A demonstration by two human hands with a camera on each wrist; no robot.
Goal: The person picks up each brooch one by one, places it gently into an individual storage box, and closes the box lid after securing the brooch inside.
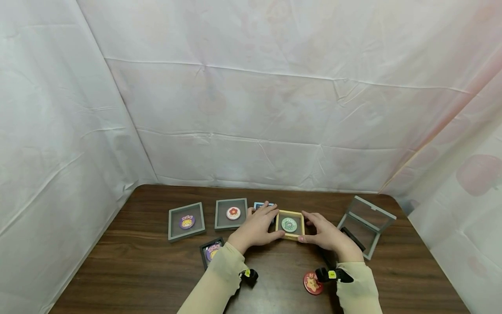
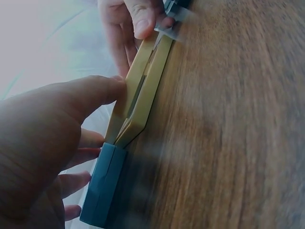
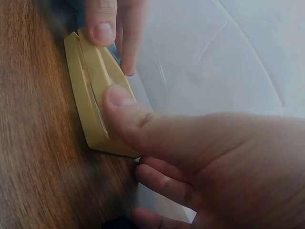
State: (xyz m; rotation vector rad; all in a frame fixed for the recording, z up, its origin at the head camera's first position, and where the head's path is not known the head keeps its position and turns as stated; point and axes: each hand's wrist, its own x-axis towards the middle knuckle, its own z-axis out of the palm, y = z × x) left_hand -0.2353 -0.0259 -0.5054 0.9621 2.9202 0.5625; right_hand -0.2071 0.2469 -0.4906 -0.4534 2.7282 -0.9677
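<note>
A yellow display frame [image 1: 290, 212] lies on the table between both hands, with a round green badge [image 1: 289, 224] inside. My left hand [image 1: 256, 229] grips its left side, the thumb on the front edge. At the right side my right hand [image 1: 328, 234] grips it, its thumb near the front corner. In the left wrist view, a narrow uneven gap runs between the frame's two yellow halves [image 2: 136, 71]. A blue frame [image 1: 258, 204] touches or nearly touches the yellow one and is partly hidden behind my left hand.
Two grey frames [image 1: 216, 214] [image 1: 171, 224] with badges stand at the left. A black frame [image 1: 203, 253] is partly covered by the left sleeve. An opened grey frame [image 1: 374, 244] stands at the right, a black object [image 1: 352, 238] beside it. A red badge [image 1: 312, 283] lies near the right wrist.
</note>
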